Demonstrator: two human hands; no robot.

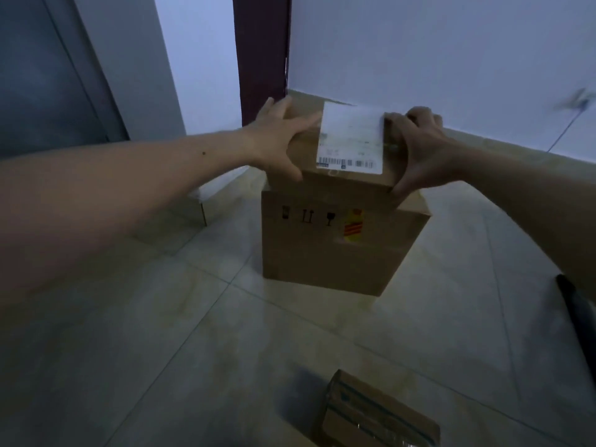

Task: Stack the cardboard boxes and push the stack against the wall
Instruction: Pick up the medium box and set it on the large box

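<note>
Head view: top box (342,179) between both hands' fingers (283,114).

My bare left hand (283,140): arm outstretched, fingers spread, thumb down the near face, clasping one side of what I hold. My bare right hand (422,150): arm outstretched, fingers curled over the top, thumb down, clasping the opposite side.

You see dim, bluish, soft frame; white paper shipping label (351,138) glares brightest; wide-angle bending at edges; motion blur at far right.
</note>
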